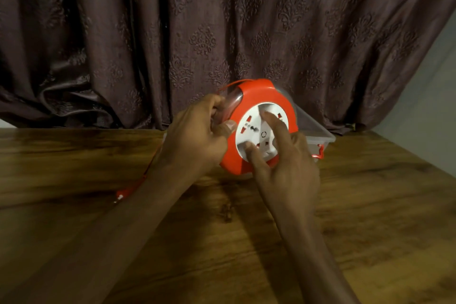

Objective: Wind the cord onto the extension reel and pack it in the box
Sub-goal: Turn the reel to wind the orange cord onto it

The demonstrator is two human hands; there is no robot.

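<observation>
An orange extension reel [256, 96] with a white socket face [254, 128] is held upright just above the wooden table [98, 155]. My left hand [195, 136] grips its left edge, thumb on the orange rim. My right hand [286, 158] has its thumb and forefinger curled onto the white socket face. An orange cord [145, 175] trails from the reel down behind my left wrist to a plug end [121, 195] lying on the table. A clear plastic box [318, 133] with a red latch sits behind the reel, mostly hidden.
A dark patterned curtain [172, 32] hangs along the table's far edge. A pale wall [429, 91] shows at the right. Small dark bits [227, 212] lie on the table between my forearms.
</observation>
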